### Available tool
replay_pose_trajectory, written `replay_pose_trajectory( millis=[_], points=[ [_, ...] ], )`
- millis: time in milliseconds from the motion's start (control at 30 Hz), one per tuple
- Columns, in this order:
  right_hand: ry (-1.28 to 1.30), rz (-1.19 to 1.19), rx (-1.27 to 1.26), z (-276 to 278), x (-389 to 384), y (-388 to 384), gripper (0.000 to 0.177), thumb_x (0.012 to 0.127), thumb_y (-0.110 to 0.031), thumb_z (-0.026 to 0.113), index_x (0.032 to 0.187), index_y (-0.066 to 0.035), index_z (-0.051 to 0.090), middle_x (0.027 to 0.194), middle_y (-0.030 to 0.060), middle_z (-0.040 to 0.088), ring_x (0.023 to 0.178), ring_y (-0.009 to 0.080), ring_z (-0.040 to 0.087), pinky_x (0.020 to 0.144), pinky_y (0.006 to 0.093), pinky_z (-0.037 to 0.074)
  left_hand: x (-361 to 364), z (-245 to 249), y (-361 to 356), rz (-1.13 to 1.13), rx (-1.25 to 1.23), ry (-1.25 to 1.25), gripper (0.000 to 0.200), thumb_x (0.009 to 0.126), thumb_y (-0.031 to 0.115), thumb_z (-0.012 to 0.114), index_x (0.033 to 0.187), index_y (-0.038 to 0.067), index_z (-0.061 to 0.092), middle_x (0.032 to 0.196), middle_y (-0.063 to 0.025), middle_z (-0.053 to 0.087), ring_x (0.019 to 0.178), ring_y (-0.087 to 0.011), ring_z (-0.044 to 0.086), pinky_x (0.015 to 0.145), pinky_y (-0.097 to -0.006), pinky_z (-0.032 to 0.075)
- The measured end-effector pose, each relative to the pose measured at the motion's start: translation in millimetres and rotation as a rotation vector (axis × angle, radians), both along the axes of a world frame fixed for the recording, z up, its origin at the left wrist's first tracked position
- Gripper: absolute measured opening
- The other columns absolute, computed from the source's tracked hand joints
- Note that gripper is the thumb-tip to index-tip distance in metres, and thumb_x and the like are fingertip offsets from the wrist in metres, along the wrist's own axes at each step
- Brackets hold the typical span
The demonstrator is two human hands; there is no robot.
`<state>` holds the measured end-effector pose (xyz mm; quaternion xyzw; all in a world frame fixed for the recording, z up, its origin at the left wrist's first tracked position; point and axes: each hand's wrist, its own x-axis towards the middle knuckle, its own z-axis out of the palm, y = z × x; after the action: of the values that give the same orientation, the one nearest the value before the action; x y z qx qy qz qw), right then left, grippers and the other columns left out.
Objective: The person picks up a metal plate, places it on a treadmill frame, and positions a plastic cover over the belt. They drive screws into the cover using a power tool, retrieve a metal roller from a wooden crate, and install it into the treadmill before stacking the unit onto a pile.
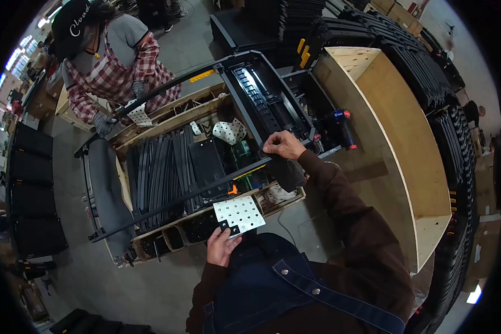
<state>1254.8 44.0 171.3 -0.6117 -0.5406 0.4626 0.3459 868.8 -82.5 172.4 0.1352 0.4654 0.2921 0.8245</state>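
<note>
My left hand (221, 249) grips a white perforated metal plate (240, 212) by its near corner. A small black piece (226, 226) with holes lies against that corner, by my thumb. My right hand (286, 146) is closed at the near rail of a long black metal frame (167, 207), fingertips pressed together. Whatever is between those fingertips is too small to make out. A dark flap (285, 172) hangs just below that hand. The frame lies across a wooden crate (286, 205) of parts, with a grey padded roll (108, 189) near its left end.
Across the frame a co-worker (114, 67) in gloves holds another perforated plate (140, 114). Black bars (164, 172) fill the crate, near an orange clip (232, 190). A power drill (344, 129) lies at right, beside a large plywood box (389, 139). Stacked black panels (395, 61) stand behind.
</note>
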Motion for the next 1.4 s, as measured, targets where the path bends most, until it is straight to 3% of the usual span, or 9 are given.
replay_pose_trajectory(
  millis=[133,233,333,500,667,867,967,1067,1400],
  points=[
    [-0.045,-0.004,0.033,3.7,-4.7,-4.2,0.017,0.088,-0.016,0.076,0.092,-0.001,0.069,0.086,0.0053,0.068,0.079,0.0150,0.065,0.072,0.0300,0.051,-5.8,-0.6,4.1,0.068,-0.011,0.002,0.030,0.100,0.009,0.056,0.128,0.000,0.053,0.119,-0.0158,0.066,0.107,-0.0307,0.068,0.085,-0.0376,0.059],
    [-0.451,0.073,0.389,10.7,-12.5,-12.4,0.023,0.082,-0.009,0.073,0.103,-0.003,0.064,0.098,0.0133,0.062,0.091,0.0351,0.063,0.078,0.0403,0.052,-6.5,5.7,6.3,0.123,0.006,0.027,0.028,0.100,0.008,0.055,0.128,0.001,0.054,0.118,-0.0147,0.066,0.109,-0.0303,0.067,0.087,-0.0376,0.058],
    [-0.825,-0.147,0.537,40.5,-57.3,-21.5,0.041,0.082,-0.007,0.071,0.121,-0.007,0.057,0.100,0.0143,0.060,0.089,0.0378,0.061,0.076,0.0438,0.051,-12.1,3.5,4.3,0.189,0.015,0.014,0.024,0.099,0.009,0.057,0.123,0.002,0.056,0.117,-0.0122,0.065,0.107,-0.0261,0.066,0.091,-0.0391,0.055],
    [-0.185,0.224,0.492,35.0,-190.3,-83.5,0.022,0.084,-0.014,0.075,0.103,-0.005,0.069,0.087,0.0121,0.058,0.082,0.0309,0.061,0.070,0.0392,0.050,-21.1,5.9,-0.5,0.289,0.059,0.037,0.021,0.099,0.011,0.059,0.118,0.003,0.059,0.114,-0.0094,0.066,0.104,-0.0215,0.066,0.091,-0.0382,0.055],
    [-0.165,0.268,0.341,17.7,-256.5,-105.0,0.013,0.082,-0.012,0.075,0.091,-0.004,0.070,0.084,0.0115,0.058,0.081,0.0327,0.061,0.068,0.0425,0.050,-46.0,-5.5,-12.7,0.371,0.139,0.059,0.023,0.101,0.011,0.057,0.122,0.002,0.059,0.114,-0.0078,0.065,0.102,-0.0168,0.065,0.090,-0.0366,0.056],
    [-0.067,0.504,0.582,25.6,-310.1,-73.7,0.010,0.078,-0.008,0.076,0.086,-0.006,0.070,0.082,0.0093,0.059,0.082,0.0308,0.062,0.070,0.0412,0.050,-104.0,-30.5,-21.2,0.546,0.026,-0.107,0.022,0.101,0.010,0.056,0.121,0.003,0.060,0.116,-0.0056,0.065,0.107,-0.0188,0.064,0.099,-0.0402,0.051],
    [0.113,0.302,0.472,33.7,-357.8,-9.3,0.005,0.081,-0.007,0.074,0.084,-0.005,0.069,0.087,0.0092,0.065,0.083,0.0261,0.065,0.074,0.0343,0.051,-130.4,-12.4,-16.8,0.622,0.064,0.006,0.023,0.101,0.010,0.056,0.122,0.002,0.060,0.116,-0.0071,0.066,0.108,-0.0198,0.064,0.096,-0.0396,0.053],
    [0.295,0.247,0.030,17.4,-412.5,59.6,0.016,0.087,-0.013,0.074,0.084,0.002,0.068,0.078,0.0039,0.066,0.070,0.0120,0.060,0.065,0.0303,0.049,-154.9,-5.9,-24.7,0.635,0.102,0.002,0.025,0.101,0.011,0.056,0.123,0.001,0.059,0.115,-0.0099,0.067,0.105,-0.0214,0.066,0.091,-0.0378,0.055],
    [0.257,0.273,-0.030,-26.9,-458.6,98.4,0.015,0.091,-0.011,0.072,0.085,0.002,0.065,0.075,-0.0024,0.062,0.071,0.0056,0.053,0.065,0.0237,0.045,-229.4,5.7,-25.6,0.483,0.104,0.027,0.030,0.100,0.020,0.060,0.124,0.001,0.058,0.112,-0.0128,0.069,0.097,-0.0241,0.071,0.075,-0.0316,0.058]
  ],
)
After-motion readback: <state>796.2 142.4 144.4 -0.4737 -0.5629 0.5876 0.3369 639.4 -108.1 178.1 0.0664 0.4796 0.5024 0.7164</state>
